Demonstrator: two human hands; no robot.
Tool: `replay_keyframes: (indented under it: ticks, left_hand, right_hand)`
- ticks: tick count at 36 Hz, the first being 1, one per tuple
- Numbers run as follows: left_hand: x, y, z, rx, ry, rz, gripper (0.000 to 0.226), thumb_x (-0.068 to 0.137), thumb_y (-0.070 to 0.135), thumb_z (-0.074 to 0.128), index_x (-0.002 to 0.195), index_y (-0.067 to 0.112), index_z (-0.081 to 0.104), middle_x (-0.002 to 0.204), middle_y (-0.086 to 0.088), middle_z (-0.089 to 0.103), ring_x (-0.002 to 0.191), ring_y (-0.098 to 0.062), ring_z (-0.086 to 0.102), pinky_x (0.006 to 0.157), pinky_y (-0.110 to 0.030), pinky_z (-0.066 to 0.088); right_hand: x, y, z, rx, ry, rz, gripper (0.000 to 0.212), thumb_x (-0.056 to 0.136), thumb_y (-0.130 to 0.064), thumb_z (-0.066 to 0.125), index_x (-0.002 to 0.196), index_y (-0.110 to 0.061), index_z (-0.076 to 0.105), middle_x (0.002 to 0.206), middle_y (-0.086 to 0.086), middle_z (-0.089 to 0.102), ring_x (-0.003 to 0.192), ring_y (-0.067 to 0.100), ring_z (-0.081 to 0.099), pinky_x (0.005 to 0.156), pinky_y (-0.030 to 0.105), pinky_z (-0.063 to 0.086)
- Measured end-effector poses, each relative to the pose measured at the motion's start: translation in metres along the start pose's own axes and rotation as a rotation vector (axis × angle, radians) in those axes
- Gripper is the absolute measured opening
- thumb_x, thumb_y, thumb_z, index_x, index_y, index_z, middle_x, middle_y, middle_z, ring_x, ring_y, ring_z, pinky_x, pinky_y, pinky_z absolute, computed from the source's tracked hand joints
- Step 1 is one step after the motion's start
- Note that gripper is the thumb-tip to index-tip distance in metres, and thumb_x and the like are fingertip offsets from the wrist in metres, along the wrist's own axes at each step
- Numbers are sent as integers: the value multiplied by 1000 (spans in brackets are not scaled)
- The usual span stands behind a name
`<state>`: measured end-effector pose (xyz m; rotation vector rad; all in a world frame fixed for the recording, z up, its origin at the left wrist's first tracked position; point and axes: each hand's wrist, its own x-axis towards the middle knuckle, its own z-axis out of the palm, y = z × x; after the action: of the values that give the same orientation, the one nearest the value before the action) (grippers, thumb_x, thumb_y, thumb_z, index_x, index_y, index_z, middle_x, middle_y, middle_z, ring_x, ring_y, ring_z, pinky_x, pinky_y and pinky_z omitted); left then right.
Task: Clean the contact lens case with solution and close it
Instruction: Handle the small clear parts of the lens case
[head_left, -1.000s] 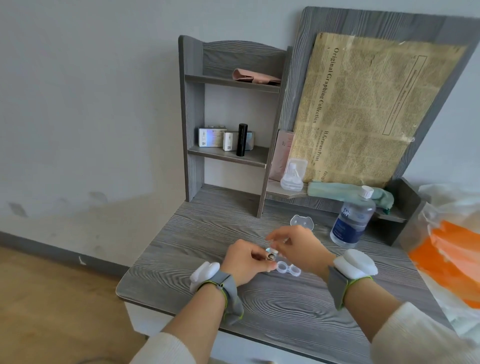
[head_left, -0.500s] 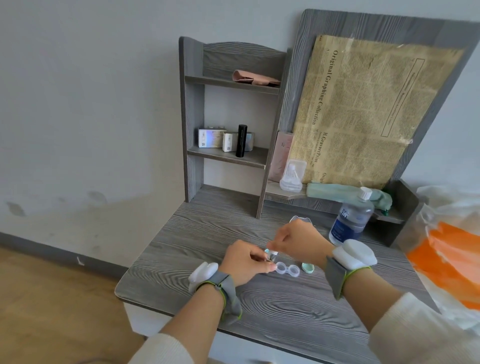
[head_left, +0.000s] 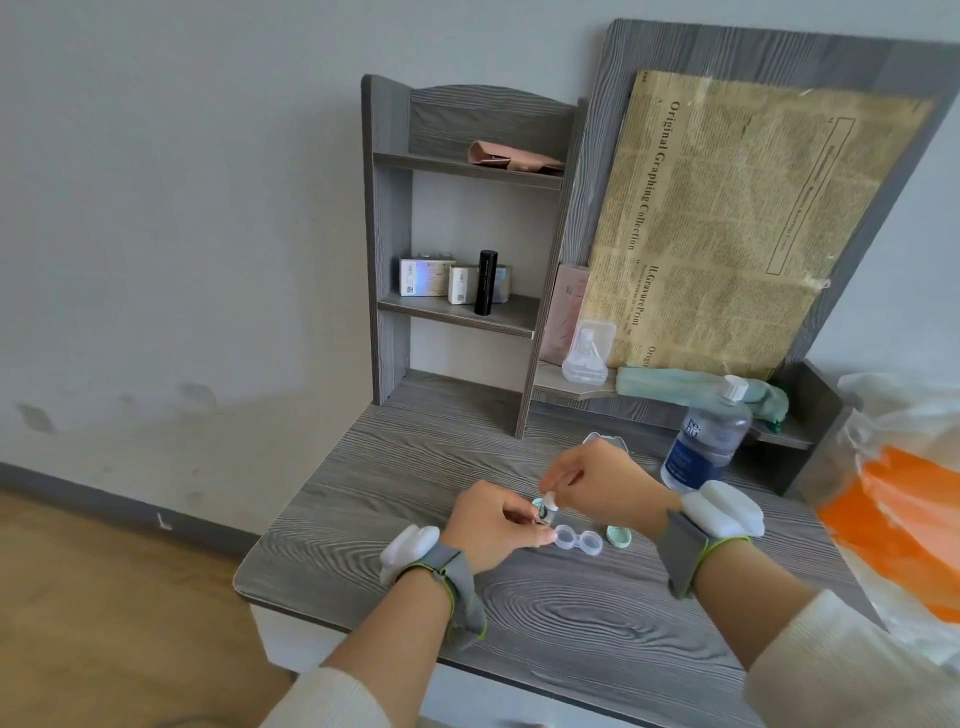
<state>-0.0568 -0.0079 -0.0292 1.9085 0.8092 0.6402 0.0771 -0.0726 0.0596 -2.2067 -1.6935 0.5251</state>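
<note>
The clear contact lens case lies open on the grey desk, both wells uncovered. One teal cap rests just right of it. A second teal piece peeks out behind my fingers. My left hand grips a small vial just above the case's left well. My right hand pinches the vial's white top. The solution bottle, white cap on, stands upright at the back right.
A clear plastic lid lies behind my right hand. The shelf unit holds small boxes and a black tube. A green cloth lies on the low ledge. An orange and white plastic bag crowds the desk's right edge.
The teal cap has come into view to the right of the case. My right hand has shifted a little up and back. Both hands stay joined at the vial.
</note>
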Motion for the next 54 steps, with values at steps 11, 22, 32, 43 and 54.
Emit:
replay_keyframes:
  ticks: [11,22,32,43,54]
  left_hand:
    - [-1,0,0,-18,-5,10,19,70,28,81,80,12,78,76,-7,75,70,-5,62,75,-24,51]
    - [0,0,0,-9,6,7,22,69,29,82,80,12,77,77,-7,75,68,-3,61,71,-20,49]
    - [0,0,1,1,27,-13,24,67,29,83,83,11,77,76,-2,73,68,-2,60,68,-14,46]
    - [0,0,1,3,19,-12,25,68,29,83,83,10,77,76,-4,73,67,-3,58,68,-19,47]
    - [1,-1,1,6,39,-20,29,66,31,84,86,10,77,83,-6,74,70,-4,60,68,-15,46]
  right_hand:
    - [1,-1,1,-4,11,23,21,81,-9,56,82,-18,74,93,0,74,88,19,69,84,33,56]
    - [0,0,1,2,16,27,24,81,-8,53,84,-18,75,93,0,75,77,13,68,75,25,56]
    - [-2,-3,3,-11,13,35,15,82,-17,62,85,-20,76,90,-1,75,84,18,68,83,33,56]
    - [-1,0,1,-10,5,36,14,83,-18,63,86,-17,76,86,-1,74,80,16,68,78,28,56]
    - [0,2,2,-18,31,5,15,82,-21,66,87,-12,77,90,2,75,85,18,69,83,31,55]
